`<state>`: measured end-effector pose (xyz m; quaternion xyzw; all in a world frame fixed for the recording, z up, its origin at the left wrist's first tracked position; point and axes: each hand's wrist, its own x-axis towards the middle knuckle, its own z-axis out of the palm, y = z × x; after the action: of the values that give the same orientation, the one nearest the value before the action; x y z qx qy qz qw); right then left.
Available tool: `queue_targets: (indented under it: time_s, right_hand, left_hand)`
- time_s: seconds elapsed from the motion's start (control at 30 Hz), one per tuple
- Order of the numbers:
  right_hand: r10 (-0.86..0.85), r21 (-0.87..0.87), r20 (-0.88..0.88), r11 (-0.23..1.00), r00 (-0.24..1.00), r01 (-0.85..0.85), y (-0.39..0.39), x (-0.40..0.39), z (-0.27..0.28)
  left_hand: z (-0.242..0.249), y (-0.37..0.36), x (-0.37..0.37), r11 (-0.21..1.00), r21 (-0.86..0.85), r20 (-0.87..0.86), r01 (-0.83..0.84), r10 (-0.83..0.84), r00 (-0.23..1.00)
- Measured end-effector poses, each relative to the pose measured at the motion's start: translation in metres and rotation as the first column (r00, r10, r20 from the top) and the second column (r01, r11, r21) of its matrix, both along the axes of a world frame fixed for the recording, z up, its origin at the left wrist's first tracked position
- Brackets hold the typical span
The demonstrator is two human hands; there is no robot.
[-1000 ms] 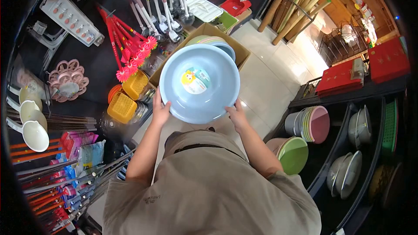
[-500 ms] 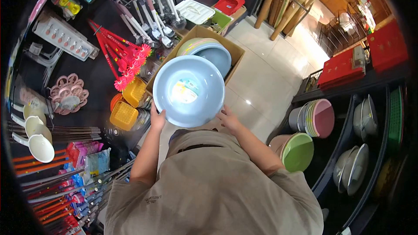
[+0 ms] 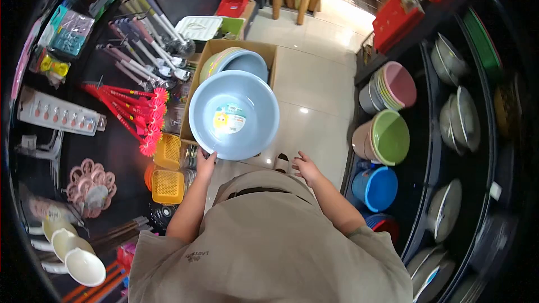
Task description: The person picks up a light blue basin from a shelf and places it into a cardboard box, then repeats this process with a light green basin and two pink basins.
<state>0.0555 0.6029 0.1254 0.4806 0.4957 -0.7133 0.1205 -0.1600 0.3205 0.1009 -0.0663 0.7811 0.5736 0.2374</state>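
A light blue basin (image 3: pixel 252 106) with a round sticker inside is in front of me, overlapping a cardboard box (image 3: pixel 264 50). My left hand (image 3: pixel 205 164) grips its lower left rim, thumb on the edge. To the right of the basin and apart from it, my right hand (image 3: pixel 305 167) is open and empty, fingers spread above the floor. Behind the held basin, another blue basin (image 3: pixel 247 64) sits in the box with several yellow, green and pink rims nested beside it.
Brushes (image 3: pixel 151 50), red flower-ended sticks (image 3: pixel 137 115) and yellow baskets (image 3: pixel 168 186) line the left side. On the right shelf stand a pink bucket (image 3: pixel 400 83), a green bucket (image 3: pixel 391 137) and a blue bucket (image 3: pixel 377 189). Tiled floor (image 3: pixel 314 92) runs between.
My right hand has come off the basin's rim and moved right. The view has turned, so the right shelf shows more buckets. My left hand still has the basin.
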Motion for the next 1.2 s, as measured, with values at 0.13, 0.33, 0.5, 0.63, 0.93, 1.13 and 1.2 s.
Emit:
queue_targets:
  time_s: [0.13, 0.33, 0.5, 0.63, 0.93, 1.13, 1.2]
  right_hand:
    - [-0.182, -0.014, 0.023, 0.983, 0.983, 0.182, -0.063, 0.039, -0.017]
    - [-0.28, 0.026, 0.014, 0.96, 0.96, 0.28, -0.138, 0.095, -0.029]
    - [-0.365, 0.035, 0.089, 0.931, 0.927, 0.364, -0.163, 0.111, -0.033]
    - [-0.445, 0.059, -0.003, 0.894, 0.895, 0.445, -0.175, 0.119, -0.052]
    - [-0.534, 0.417, 0.143, 0.796, 0.833, 0.439, -0.253, 0.255, -0.074]
    - [-0.725, 0.462, 0.302, 0.68, 0.619, 0.57, -0.4, 0.407, -0.136]
    - [-0.76, 0.489, 0.355, 0.648, 0.545, 0.585, -0.455, 0.445, -0.14]
  left_hand:
    - [-0.012, -0.01, 0.006, 0.988, 0.087, 0.116, 0.13, -0.14, 0.983]
    - [-0.02, -0.029, 0.021, 0.965, 0.138, 0.166, 0.224, -0.245, 0.955]
    - [-0.024, -0.049, 0.029, 0.913, 0.185, 0.328, 0.364, -0.406, 0.853]
    - [-0.022, -0.048, 0.023, 0.882, 0.225, 0.363, 0.414, -0.47, 0.805]
    - [-0.017, 0.007, 0.062, 0.65, 0.12, 0.348, 0.75, -0.735, 0.581]
    - [-0.012, 0.055, 0.191, 0.407, 0.183, 0.256, 0.895, -0.898, 0.357]
    - [-0.011, 0.06, 0.249, 0.301, 0.218, 0.244, 0.929, -0.938, 0.247]
